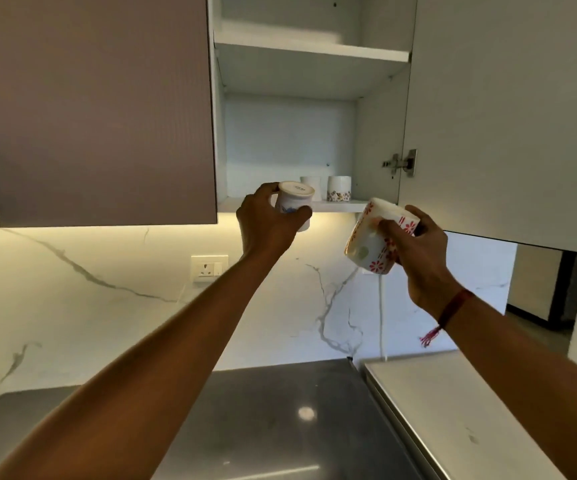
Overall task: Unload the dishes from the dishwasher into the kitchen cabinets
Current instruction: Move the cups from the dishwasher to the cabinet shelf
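Note:
My left hand [268, 221] grips a small white cup with a blue motif [295, 202], held upside down at the front edge of the open wall cabinet's lower shelf [342, 205]. My right hand [418, 247] holds a larger white cup with red flowers [371, 240], tilted, just below and right of that shelf edge. Two upturned white cups stand on the shelf: a plain cup [311, 187] and a flower-banded cup [339, 188].
The cabinet's open door [505, 116] hangs to the right, close above my right hand; a closed brown door [100, 109] is to the left. An upper shelf [314, 50] sits above. Below are a steel counter [280, 410], a white appliance top [453, 410] and a wall socket [209, 268].

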